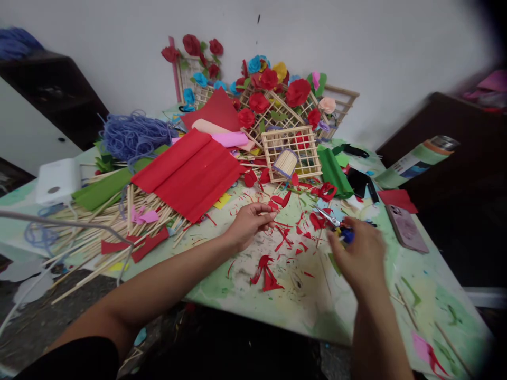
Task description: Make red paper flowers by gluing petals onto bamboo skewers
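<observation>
My left hand [251,221] has its fingertips drawn nearly together by a small red paper piece [273,205], though I cannot tell if they pinch it; my right hand [362,253], blurred and half curled, is at the handles of the scissors [328,215], its hold unclear; red scraps [270,277] lie between my hands, a stick lattice [273,154] beyond them, a phone [407,227] right of my right.

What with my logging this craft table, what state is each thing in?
Scissors: by the blurred right hand; open or shut unclear.
Left hand: fingers curled.
Red scraps: cut, scattered.
Red sheet: unrolled, creased.
Pink roll: rolled up.
Blue cord: loosely tangled.
Sticks: loosely heaped.
Lattice panel: assembled.
Paper flowers: formed.
Flask: capped.
Phone: back up.
</observation>
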Action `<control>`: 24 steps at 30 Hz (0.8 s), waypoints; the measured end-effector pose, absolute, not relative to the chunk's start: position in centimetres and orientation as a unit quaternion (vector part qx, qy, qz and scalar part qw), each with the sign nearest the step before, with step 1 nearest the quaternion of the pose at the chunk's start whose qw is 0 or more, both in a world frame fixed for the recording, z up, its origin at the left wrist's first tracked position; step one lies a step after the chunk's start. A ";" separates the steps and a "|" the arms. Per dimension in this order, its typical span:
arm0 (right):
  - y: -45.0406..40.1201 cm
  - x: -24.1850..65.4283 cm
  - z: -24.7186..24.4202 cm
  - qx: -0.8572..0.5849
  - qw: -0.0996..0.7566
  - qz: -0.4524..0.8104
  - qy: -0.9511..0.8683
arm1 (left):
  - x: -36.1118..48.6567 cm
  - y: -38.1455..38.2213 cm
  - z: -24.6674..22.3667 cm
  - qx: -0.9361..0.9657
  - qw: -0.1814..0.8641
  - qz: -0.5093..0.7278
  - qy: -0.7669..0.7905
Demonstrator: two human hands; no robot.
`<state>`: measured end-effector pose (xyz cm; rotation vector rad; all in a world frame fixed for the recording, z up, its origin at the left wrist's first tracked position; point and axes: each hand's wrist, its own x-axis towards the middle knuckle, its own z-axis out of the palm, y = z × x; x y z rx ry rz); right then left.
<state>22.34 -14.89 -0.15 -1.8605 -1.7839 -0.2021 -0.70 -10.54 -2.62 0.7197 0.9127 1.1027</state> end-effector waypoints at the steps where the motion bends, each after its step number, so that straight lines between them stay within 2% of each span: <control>1: -15.1 20.1 0.0 -0.648 0.315 -0.012 -0.694 | -0.6 -10.6 -2.6 0.331 0.694 0.491 0.408; 5: -14.6 13.3 -0.9 -0.545 0.378 0.256 -0.703 | -0.5 -10.8 -2.8 0.341 0.692 0.502 0.392; 9: -13.5 11.5 -2.5 -0.490 0.447 0.406 -0.629 | -0.5 -10.9 -2.8 0.336 0.685 0.513 0.393; 12: -13.1 11.6 -2.9 -0.470 0.482 0.452 -0.586 | -0.6 -10.9 -2.8 0.341 0.692 0.502 0.391; 17: -13.2 11.7 -2.7 -0.457 0.487 0.496 -0.555 | -0.6 -11.0 -2.4 0.339 0.702 0.485 0.398; 24: -13.6 11.7 -3.2 -0.460 0.512 0.507 -0.519 | -0.5 -11.1 -2.1 0.305 0.728 0.469 0.396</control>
